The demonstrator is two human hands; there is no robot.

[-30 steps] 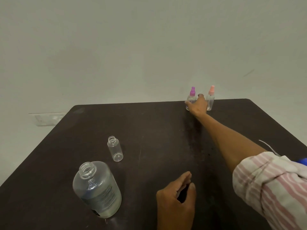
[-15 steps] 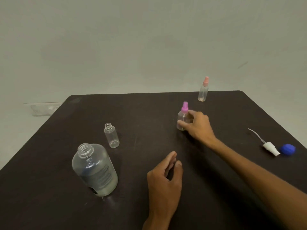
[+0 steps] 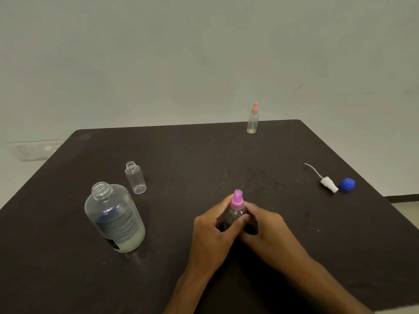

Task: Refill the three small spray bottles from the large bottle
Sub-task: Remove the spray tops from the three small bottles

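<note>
A small clear spray bottle with a purple top [image 3: 236, 201] stands near the middle of the dark table [image 3: 204, 155]. My left hand [image 3: 212, 232] and my right hand [image 3: 265, 232] both grip its body, which is mostly hidden by my fingers. The large clear bottle [image 3: 114, 217] stands uncapped at the left with a little liquid at its bottom. Behind it an uncapped small clear bottle [image 3: 135, 177] stands. A third small bottle with a pink spray top [image 3: 253, 118] stands at the far edge.
A white spray head with a thin tube [image 3: 326, 182] lies beside a blue cap [image 3: 347, 184] at the right of the table. A pale wall rises behind the table's far edge.
My right hand has brought the purple-topped bottle from the far edge to the middle of the table. My left hand has moved in and taken hold of it too.
</note>
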